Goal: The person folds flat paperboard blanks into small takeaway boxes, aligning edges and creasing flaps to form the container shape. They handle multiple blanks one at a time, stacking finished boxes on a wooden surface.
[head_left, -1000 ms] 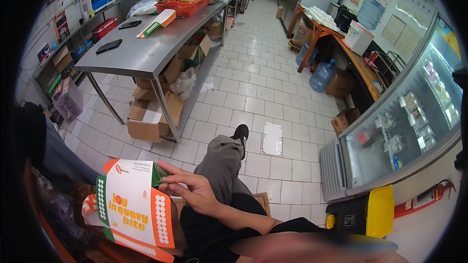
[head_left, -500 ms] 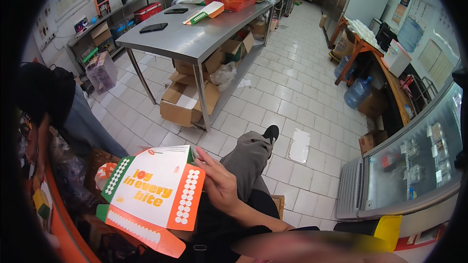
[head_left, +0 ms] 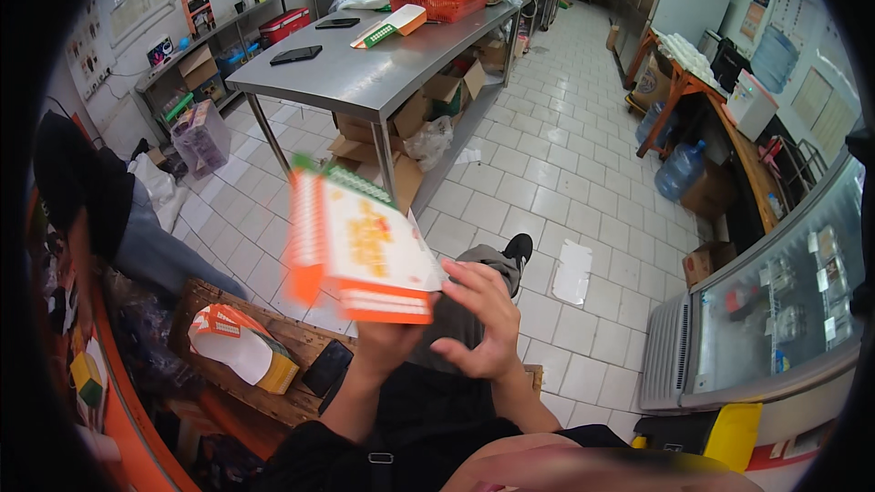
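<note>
A white, orange and green cardboard food box (head_left: 369, 237), partly folded and blurred by motion, is raised in front of me. My left hand (head_left: 387, 343) holds it from below at its near edge, with most of the fingers hidden behind the card. My right hand (head_left: 481, 323) is beside the box's right side, thumb and fingers apart, fingertips close to the card; whether they touch it I cannot tell. On the wooden bench (head_left: 202, 302) to my left lies a stack of similar flat boxes (head_left: 239, 346) and a dark phone (head_left: 328, 367).
Ahead stands a steel table (head_left: 365, 82) bearing two phones, an open box (head_left: 392, 25) and a red basket (head_left: 437, 7). Another person (head_left: 128, 210) is at the left by an orange-edged counter (head_left: 123, 410). A glass-fronted display fridge (head_left: 766, 310) stands at the right.
The box has been lifted and turned, moving up and to the right. My left hand has come into view under it. The stack and phone on the bench now show.
</note>
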A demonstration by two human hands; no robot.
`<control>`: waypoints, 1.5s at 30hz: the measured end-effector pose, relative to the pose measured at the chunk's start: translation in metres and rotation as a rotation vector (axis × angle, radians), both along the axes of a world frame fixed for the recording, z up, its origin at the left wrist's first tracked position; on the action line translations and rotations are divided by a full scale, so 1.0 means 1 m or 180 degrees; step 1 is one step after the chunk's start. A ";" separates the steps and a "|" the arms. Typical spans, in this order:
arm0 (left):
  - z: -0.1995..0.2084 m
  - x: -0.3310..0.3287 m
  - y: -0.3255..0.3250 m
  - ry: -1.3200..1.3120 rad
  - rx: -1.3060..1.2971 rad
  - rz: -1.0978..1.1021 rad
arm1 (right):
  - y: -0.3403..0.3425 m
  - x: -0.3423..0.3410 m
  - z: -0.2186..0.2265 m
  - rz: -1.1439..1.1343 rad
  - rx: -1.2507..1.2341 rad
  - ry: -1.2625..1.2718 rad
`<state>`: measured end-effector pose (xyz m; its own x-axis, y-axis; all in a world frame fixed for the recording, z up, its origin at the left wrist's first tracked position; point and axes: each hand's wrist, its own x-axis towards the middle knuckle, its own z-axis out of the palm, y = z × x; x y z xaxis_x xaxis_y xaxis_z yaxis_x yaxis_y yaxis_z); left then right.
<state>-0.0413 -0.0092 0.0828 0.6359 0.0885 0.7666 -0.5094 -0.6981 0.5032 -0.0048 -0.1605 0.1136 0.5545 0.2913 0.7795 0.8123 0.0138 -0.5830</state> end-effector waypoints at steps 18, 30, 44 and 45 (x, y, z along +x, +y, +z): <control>0.027 -0.025 -0.007 0.0245 -0.3460 -0.2348 | 0.000 -0.016 -0.007 -0.1133 -0.0471 -0.1243; 0.056 -0.016 0.024 -0.1530 0.0433 0.0209 | 0.019 -0.023 -0.008 -0.0005 0.0598 -0.0405; 0.030 -0.018 -0.008 -0.0587 -0.0565 -0.0232 | 0.033 -0.026 -0.022 0.0757 0.1812 0.1170; 0.030 -0.017 -0.008 -0.0614 -0.0587 -0.0293 | 0.029 -0.024 -0.022 0.0782 0.1759 0.1166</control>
